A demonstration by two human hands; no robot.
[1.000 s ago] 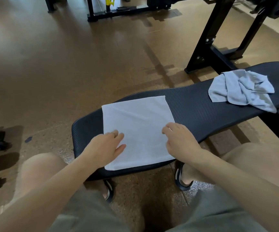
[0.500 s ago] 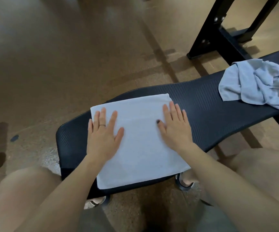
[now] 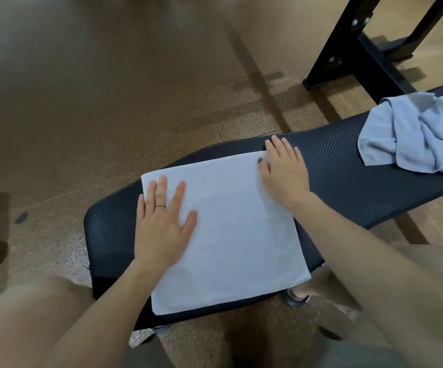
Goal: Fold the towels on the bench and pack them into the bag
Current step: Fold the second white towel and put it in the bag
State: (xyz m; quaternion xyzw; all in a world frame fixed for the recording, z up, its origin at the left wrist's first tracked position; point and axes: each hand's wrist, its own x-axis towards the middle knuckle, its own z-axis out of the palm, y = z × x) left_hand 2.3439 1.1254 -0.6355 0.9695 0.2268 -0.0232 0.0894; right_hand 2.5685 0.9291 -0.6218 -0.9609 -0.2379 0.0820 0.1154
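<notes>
Two towels share a black padded gym bench, the table (image 3: 348, 166) for this job, which runs from the near left to the far right edge of the view over a brown speckled floor (image 3: 108, 88). Behind it stands a black steel frame (image 3: 348, 49). On the near end lies a white towel (image 3: 228, 229), spread as a flat rectangle, its near edge hanging slightly over the pad. A person seated before it presses the left hand (image 3: 162, 224) palm down on the towel's left side, fingers (image 3: 179, 193) straight and slightly spread, a ring (image 3: 161, 206) on one. The right hand (image 3: 285, 171) lies flat at the far right corner, fingers straight and close together, their tips reaching onto the bare pad. Neither hand pinches the cloth. Farther right, well apart, a grey towel (image 3: 414, 134) sits crumpled and unfolded.

Smoothing appears to be the step in hand, with folding only partly done. Next would likely come pinching an edge and carrying it over to halve the rectangle, keeping corners aligned. No bag is in view, so nothing can be said of its contents.
</notes>
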